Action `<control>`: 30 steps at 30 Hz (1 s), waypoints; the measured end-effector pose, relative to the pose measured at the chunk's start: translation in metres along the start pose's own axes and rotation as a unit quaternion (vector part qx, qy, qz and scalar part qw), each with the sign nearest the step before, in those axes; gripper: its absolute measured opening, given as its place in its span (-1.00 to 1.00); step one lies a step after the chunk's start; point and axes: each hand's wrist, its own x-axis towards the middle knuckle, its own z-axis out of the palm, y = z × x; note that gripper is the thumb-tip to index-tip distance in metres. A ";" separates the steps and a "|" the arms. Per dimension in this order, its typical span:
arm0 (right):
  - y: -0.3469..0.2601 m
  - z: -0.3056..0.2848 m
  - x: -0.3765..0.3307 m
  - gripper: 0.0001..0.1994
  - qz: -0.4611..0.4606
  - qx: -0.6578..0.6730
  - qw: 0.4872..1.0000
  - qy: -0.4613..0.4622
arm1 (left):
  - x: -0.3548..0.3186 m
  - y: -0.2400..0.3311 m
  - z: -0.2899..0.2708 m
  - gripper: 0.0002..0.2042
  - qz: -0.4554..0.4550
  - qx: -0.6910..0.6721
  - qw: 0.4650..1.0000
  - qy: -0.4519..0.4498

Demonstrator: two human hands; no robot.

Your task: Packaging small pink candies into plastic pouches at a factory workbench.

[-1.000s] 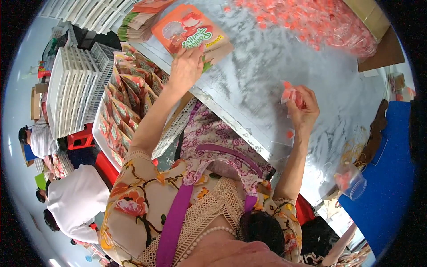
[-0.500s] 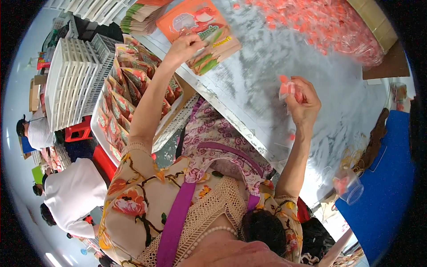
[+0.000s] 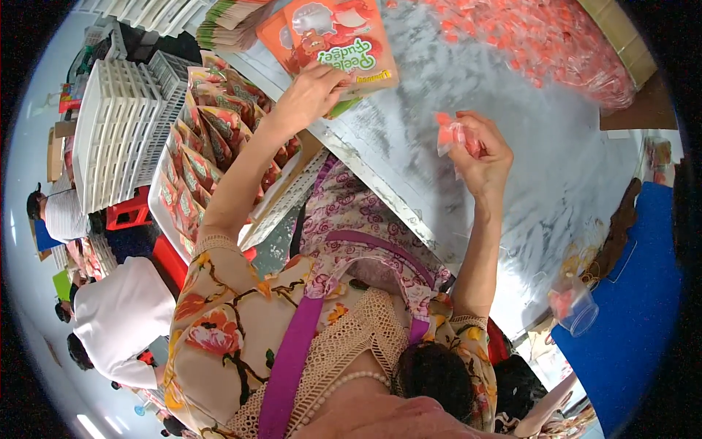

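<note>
My left hand [image 3: 313, 91] grips the near edge of an orange printed pouch [image 3: 344, 40] that lies on the grey metal table [image 3: 541, 146]. A second pouch of the same kind lies under it. My right hand [image 3: 479, 150] is raised above the table and is closed on a few small orange wrapped sachets [image 3: 452, 132]. A large heap of the same orange sachets [image 3: 541, 33] lies on the far side of the table.
A white tray [image 3: 164, 219] packed with upright printed pouches stands to my left. Beyond it are stacked white crates [image 3: 117, 132]. A stack of flat pouches [image 3: 230, 18] lies at the table's far left. A clear cup [image 3: 578, 307] sits near a person's blue sleeve [image 3: 643, 293]. Other people crouch at lower left.
My left hand has pulled the orange pouch toward me along the table. My right hand has lifted the sachets slightly and drawn closer to the pouch.
</note>
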 end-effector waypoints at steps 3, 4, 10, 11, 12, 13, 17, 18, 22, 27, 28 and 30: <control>0.003 0.002 -0.001 -0.66 0.021 -0.004 1.000 0.001 | -0.002 0.003 0.000 -0.73 -0.005 0.017 1.000 -0.014; 0.004 0.003 0.000 -0.67 0.019 -0.005 1.000 -0.005 | -0.002 0.003 0.000 -0.69 -0.008 0.029 0.999 -0.015; 0.000 0.006 -0.003 -0.70 0.015 -0.017 0.999 -0.022 | 0.006 0.005 0.008 -0.61 -0.078 0.006 0.997 0.014; -0.001 0.007 -0.004 -0.69 0.021 -0.017 0.999 -0.025 | 0.009 0.003 0.008 -0.61 -0.077 0.006 0.997 0.015; -0.001 0.009 -0.005 -0.69 0.020 -0.017 0.999 -0.023 | 0.011 0.000 0.007 -0.61 -0.067 0.003 0.997 0.024; 0.000 0.012 -0.006 -0.70 0.008 -0.013 0.999 -0.030 | 0.013 -0.001 0.006 -0.60 -0.056 0.001 0.998 0.033; -0.018 0.033 0.001 -0.73 -0.083 -0.082 0.990 -0.076 | 0.026 0.007 -0.002 -0.60 -0.057 -0.011 0.998 0.007; -0.022 0.038 0.004 -0.73 -0.082 -0.083 0.990 -0.073 | 0.030 0.014 -0.003 -0.61 -0.049 0.003 0.999 -0.014; -0.037 0.051 0.015 -0.75 -0.134 -0.088 0.985 -0.064 | 0.034 0.045 0.008 -0.68 -0.075 0.029 0.995 -0.052; -0.010 0.047 0.019 -0.76 -0.106 -0.041 0.991 -0.073 | 0.046 0.057 0.010 -0.71 -0.069 -0.060 0.992 -0.086; -0.004 0.043 0.017 -0.76 -0.111 -0.056 0.990 -0.069 | 0.048 0.057 0.011 -0.71 -0.077 -0.095 0.989 -0.088; -0.001 0.039 0.016 -0.76 -0.113 -0.070 0.989 -0.064 | 0.049 0.061 0.011 -0.77 -0.039 -0.103 0.991 -0.072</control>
